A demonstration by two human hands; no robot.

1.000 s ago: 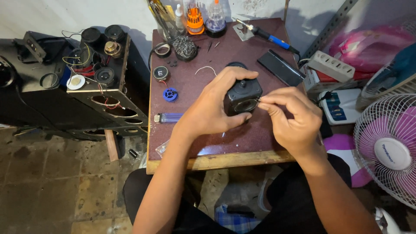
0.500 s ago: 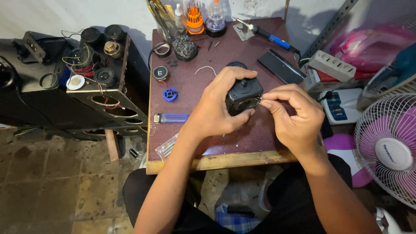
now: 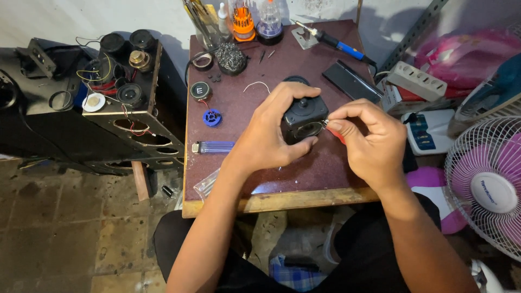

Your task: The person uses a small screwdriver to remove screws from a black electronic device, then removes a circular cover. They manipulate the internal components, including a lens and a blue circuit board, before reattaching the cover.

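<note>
The left hand [image 3: 271, 135] wraps around a small black boxy device [image 3: 304, 120], fingers curled over its top and the thumb pressed under its near edge, holding it just above the middle of the dark maroon desk [image 3: 325, 168]. The right hand [image 3: 369, 141] sits just beside it, its thumb and forefinger pinched on a thin tool with a red handle [image 3: 335, 134], whose metal tip touches the device's right side. To the left on the desk lie one blue lighter [image 3: 214, 146], one blue round plastic part [image 3: 212, 117], and one round black piece with a pale face [image 3: 200, 90]. Along the far edge stand one orange-capped clear container [image 3: 243, 21] and one dark-capped one [image 3: 269, 21], with a roll of tape [image 3: 203, 61] and a clump of dark wire wool [image 3: 232, 57] near them. One soldering iron with a blue handle [image 3: 334, 42] lies at the far right, and a flat black rectangular case [image 3: 351, 82] lies below it. Off the desk, one white power strip [image 3: 417, 80] rests to the right, one pink-bladed fan [image 3: 485, 182] stands at the right edge, and a black speaker cabinet [image 3: 125, 108] lies to the left.
</note>
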